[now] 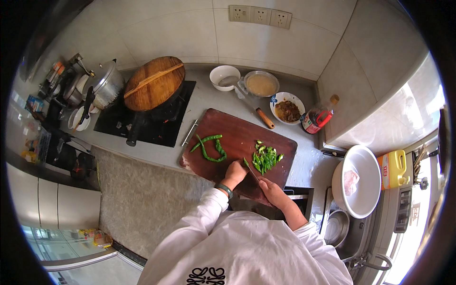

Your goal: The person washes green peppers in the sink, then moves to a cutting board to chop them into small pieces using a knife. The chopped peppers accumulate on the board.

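Note:
On a reddish-brown wooden cutting board, my left hand is closed round a green chili pepper, whose tip shows beside the fingers. My right hand grips a kitchen knife, its narrow blade seen nearly edge-on next to the left fingers. Most of the blade and the handle are hidden. Cut green pepper pieces lie in a pile right of the knife. Several whole long green peppers rest on the board's left part, apart from my left hand.
Behind the board are a white bowl, a ladle, a bowl of cloudy liquid, a bowl of brown food and a sauce bottle. A wooden-lidded wok sits left; a white basin stands right, by the sink.

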Motion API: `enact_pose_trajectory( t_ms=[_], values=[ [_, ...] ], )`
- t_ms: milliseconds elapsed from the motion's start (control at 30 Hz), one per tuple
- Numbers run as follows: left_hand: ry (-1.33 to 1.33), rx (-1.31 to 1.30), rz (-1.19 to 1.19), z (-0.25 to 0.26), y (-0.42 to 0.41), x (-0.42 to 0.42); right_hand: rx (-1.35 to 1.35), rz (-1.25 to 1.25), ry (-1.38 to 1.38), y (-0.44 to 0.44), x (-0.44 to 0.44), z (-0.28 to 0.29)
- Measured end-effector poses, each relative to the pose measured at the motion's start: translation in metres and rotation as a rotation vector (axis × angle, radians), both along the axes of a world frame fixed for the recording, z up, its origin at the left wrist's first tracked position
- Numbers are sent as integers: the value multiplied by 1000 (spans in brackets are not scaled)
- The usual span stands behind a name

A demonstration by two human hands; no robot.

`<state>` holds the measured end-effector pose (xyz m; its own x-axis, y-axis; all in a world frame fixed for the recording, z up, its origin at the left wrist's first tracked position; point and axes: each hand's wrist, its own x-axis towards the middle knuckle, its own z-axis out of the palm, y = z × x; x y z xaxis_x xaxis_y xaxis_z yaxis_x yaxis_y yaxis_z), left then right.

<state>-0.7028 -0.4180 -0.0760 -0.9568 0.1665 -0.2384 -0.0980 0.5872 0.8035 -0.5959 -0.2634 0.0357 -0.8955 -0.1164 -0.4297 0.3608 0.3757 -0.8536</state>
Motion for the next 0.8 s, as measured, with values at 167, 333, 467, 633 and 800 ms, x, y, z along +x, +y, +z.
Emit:
enact_pose_trajectory(
  t_ms=[167,333,467,633,800],
  values=[
    [-17,18,-8,15,-2,3,158,103,-57,7,-13,-1],
    [-3,29,-21,14,-2,6,12,42,-50,-16,-35,-4],
    [-34,28,-124,44,-4,3,17,-12,13,-40,-69,-20],
    [62,-31,-52,18,-8,2,14,-5,-24,-41,-66,-21],
    [-25,-14,23,14,-6,2,-60,-43,-200,-17,-36,10]
  ],
)
